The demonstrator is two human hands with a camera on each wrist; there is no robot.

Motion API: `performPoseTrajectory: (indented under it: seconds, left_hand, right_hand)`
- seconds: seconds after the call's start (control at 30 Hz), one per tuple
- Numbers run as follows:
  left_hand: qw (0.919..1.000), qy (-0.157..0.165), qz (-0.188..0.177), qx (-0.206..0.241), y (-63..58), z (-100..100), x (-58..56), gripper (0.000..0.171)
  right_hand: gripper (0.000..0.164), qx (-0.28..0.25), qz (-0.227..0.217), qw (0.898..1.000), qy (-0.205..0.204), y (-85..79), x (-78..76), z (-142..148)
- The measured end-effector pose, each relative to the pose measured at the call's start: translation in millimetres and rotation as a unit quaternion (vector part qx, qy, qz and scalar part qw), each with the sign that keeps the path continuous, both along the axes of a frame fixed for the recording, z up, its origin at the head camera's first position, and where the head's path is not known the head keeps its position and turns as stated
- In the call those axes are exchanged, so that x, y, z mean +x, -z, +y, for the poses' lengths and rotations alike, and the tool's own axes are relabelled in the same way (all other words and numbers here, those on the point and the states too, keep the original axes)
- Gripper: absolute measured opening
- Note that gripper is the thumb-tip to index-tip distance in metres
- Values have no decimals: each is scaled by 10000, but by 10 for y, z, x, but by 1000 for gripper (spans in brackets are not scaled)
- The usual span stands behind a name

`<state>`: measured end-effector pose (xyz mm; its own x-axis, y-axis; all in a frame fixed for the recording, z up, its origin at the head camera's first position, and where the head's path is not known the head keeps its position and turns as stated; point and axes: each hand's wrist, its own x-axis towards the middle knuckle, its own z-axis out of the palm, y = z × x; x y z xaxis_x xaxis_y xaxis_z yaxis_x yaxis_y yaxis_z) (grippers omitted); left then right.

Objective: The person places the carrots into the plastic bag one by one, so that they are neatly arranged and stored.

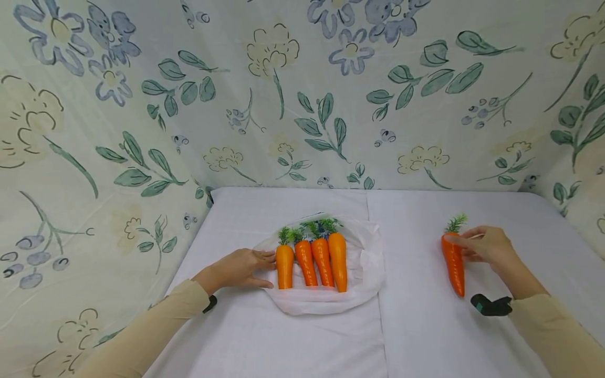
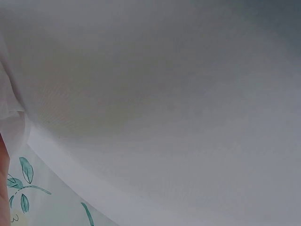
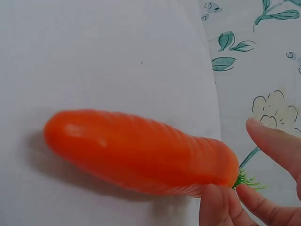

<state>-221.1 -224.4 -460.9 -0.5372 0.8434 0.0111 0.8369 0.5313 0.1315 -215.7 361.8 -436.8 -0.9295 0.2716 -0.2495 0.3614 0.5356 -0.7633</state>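
At the right of the table my right hand (image 1: 487,247) holds an orange toy carrot (image 1: 455,265) near its leafy top, the tip pointing toward me. In the right wrist view, fingertips (image 3: 214,202) press against the thick end of this carrot (image 3: 136,153), while another finger stands apart from it. My left hand (image 1: 243,268), fingers spread and loosely straight, rests at the left edge of a white plastic bag (image 1: 326,307). Several carrots (image 1: 323,265) lie side by side there, leaves away from me; white plastic covers their lower tips. The left wrist view shows mostly white cloth.
White cloth covers the table (image 1: 411,325), with a seam running just right of the bag. A flower-patterned curtain (image 1: 283,105) hangs behind the table and along both sides. A dark strap piece (image 1: 491,305) sits by the right sleeve.
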Motion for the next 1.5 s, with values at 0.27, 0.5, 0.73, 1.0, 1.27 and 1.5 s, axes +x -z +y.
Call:
performPoseTrajectory:
  seconds: [0.27,0.5,0.73,1.0,1.27,1.5]
  left_hand:
    - [10000,16,-7,30,-6,1,1,59]
    - [10000,36,26,-13,-19,13,1,59]
    - [10000,70,14,30,-31,15,-9,58]
    - [9999,95,78,20,-20,14,-13,59]
    - [9999,58,89,-50,-20,14,-11,59]
    - [9999,64,103,-31,-2,8,-11,59]
  right_hand:
    - [79,150,-225,9996,-79,38,82,6]
    - [89,30,-421,9991,4,93,102,3]
    - [97,-71,-507,9987,-43,137,114,6]
    - [99,-56,-476,9987,-164,165,124,-8]
    - [98,-147,-469,9985,-233,188,132,-23]
    - [97,-411,-438,9982,-31,169,129,-26]
